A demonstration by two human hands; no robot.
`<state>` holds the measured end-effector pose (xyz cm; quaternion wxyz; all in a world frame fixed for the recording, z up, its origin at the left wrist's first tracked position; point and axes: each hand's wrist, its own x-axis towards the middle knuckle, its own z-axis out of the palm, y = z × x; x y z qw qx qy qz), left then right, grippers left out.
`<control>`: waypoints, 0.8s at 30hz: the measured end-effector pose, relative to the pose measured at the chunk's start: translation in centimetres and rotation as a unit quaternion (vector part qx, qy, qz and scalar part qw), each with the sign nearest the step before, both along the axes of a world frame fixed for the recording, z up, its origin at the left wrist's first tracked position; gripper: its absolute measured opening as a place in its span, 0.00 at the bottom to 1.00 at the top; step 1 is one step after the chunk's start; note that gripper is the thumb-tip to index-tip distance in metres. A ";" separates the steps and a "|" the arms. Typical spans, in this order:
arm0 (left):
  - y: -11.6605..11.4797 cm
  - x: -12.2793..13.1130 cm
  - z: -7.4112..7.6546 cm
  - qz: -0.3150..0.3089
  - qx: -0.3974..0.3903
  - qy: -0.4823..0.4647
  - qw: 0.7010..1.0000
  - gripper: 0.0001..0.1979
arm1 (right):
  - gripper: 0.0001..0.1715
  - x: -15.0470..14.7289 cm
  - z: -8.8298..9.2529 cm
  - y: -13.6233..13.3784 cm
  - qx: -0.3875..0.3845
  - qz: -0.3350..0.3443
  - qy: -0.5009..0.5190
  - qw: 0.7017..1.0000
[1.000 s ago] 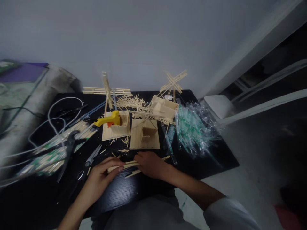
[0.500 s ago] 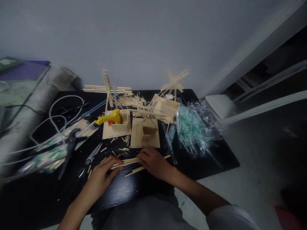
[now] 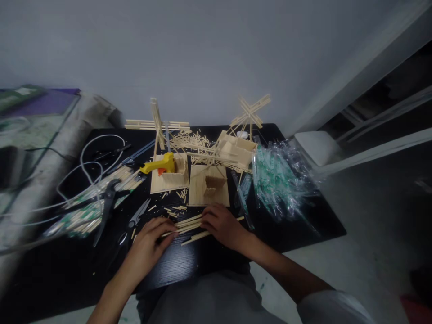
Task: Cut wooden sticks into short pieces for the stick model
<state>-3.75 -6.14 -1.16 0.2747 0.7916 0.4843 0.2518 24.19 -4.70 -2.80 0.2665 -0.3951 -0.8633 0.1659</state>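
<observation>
Several thin wooden sticks [image 3: 189, 224] lie side by side across the front of the black table. My left hand [image 3: 153, 236] closes round their left ends, thumb in front and fingers behind. Their right ends are in my right hand [image 3: 221, 225], whose fingers curl down over them. More sticks [image 3: 199, 236] lie just nearer to me, passing under the right hand. Straight behind my hands stands a square stick-built base [image 3: 199, 191] with a small low wall on it. Scissors [image 3: 139, 213] rest beyond my left hand, among short cut stick pieces [image 3: 175, 210].
A yellow hot glue gun [image 3: 162, 164] sits on another wooden base [image 3: 160, 183] at left. Windmill-like stick models [image 3: 250, 111] stand at the back. Plastic packaging [image 3: 280, 175] covers the right side. Pliers [image 3: 107, 202], white cable [image 3: 83, 157] and bagged sticks [image 3: 81, 220] lie left.
The whole scene has shifted slightly right in view as the camera turned a little. Both hands stay on the sticks, which look slightly more spread apart.
</observation>
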 end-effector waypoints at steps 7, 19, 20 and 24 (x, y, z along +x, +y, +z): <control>0.2 0.4 0.2 0.010 -0.004 -0.009 1.000 0.13 | 0.07 0.7 1.1 0.3 -0.030 -0.016 0.051 0.998; -0.1 -0.7 1.9 0.062 -0.061 -0.080 0.993 0.11 | 0.10 2.0 4.2 0.5 -0.253 -0.123 0.237 0.930; -0.2 -0.8 1.9 0.069 -0.066 -0.084 0.992 0.11 | 0.10 1.9 4.0 0.4 -0.275 -0.135 0.257 0.917; -0.4 -0.4 1.8 0.065 -0.090 -0.095 0.989 0.13 | 0.16 1.2 3.6 0.3 -0.372 -0.180 0.362 0.836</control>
